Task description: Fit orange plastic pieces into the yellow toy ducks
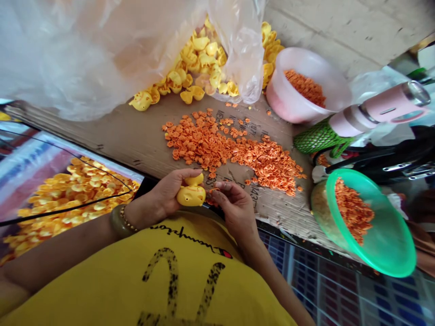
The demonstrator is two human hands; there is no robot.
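Note:
My left hand [168,192] is closed around a yellow plastic shell [191,196] that has small eye marks and a hinged second half. Just to its right, my right hand [236,203] pinches a small orange plastic piece [214,191] between thumb and fingers, close to the shell but apart from it. Beyond both hands, a heap of the same small orange pieces [207,140] is spread over the cardboard-covered table [118,138]. My palm hides part of the shell.
A clear plastic bag [102,59] spills yellow shells [200,50] at the back. A whitish bowl [282,95] and a green bowl [390,235] hold orange pieces. Between them lies a pink tumbler [384,106] in a green net. More yellow shells [68,194] fill a container at lower left.

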